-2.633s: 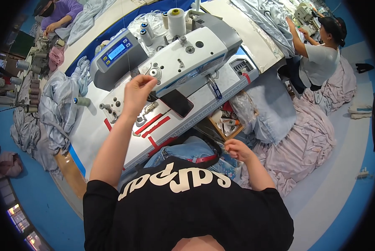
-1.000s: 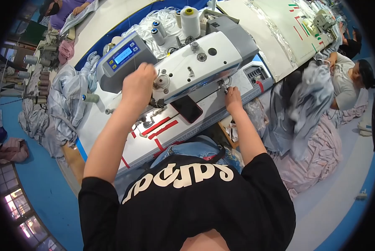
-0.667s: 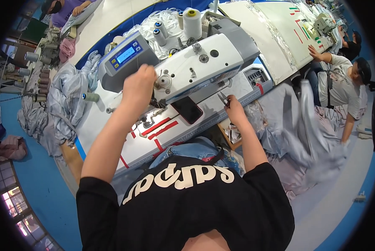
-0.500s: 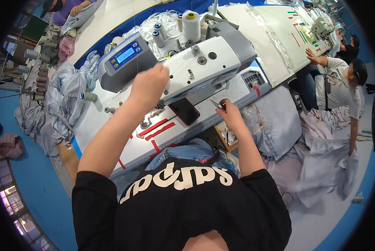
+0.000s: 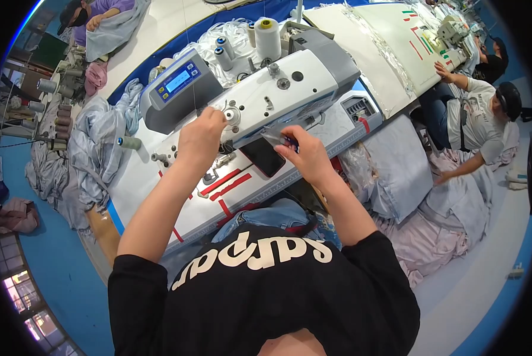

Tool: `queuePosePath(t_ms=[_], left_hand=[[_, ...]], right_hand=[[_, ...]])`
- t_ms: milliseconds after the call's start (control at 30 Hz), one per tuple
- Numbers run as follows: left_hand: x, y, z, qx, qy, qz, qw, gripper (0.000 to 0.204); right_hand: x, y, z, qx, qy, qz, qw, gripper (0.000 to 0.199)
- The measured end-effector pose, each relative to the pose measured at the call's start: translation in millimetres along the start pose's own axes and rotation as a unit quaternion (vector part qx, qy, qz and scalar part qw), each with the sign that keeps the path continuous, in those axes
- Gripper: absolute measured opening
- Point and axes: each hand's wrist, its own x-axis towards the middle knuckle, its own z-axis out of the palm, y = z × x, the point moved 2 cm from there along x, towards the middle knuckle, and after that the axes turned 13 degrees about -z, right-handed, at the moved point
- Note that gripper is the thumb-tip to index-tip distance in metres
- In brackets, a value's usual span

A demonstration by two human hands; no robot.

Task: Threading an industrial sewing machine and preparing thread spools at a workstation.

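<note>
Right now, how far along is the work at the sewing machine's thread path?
Done: a white thread cone stands behind the sewing machine. In hand: the left hand pinches at the tension discs on the machine's face, while the right hand holds a small dark tool, likely snips. Left: no fabric lies under the needle area; the dark phone rests on the bed and pale fabric waits at the right.

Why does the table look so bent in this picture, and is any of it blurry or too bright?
Head view: the fisheye lens bows the table edge toward the dark round rim. Light is even and bright, with soft shadows. The sewing machine and both hands, left hand and right hand, look sharp; the small tool in the right fingers is too small to identify.
</note>
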Motion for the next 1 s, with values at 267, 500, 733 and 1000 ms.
queuePosePath(t_ms=[267,500,733,1000], left_hand=[[-15.1,-8.2,-4.5,-0.233,-0.016,-0.118,0.965,0.009],[-36.5,3.8,-13.2,-0.331,-0.035,-0.098,0.938,0.006],[-80.3,43.6,-32.3,-0.592,0.073,0.012,0.803,0.006],[-95.6,36.7,-25.3,-0.365,-0.09,0.149,0.915,0.046]], right_hand=[[58.7,-36.0,26.6,-0.192,0.004,-0.204,0.96,0.021],[56.9,-30.8,27.1,-0.102,-0.06,-0.134,0.984,0.027],[-40.7,-56.3,48.5,0.522,-0.179,0.152,0.82,0.02],[-197.2,64.6,-69.7,0.004,0.028,0.285,0.958,0.021]])
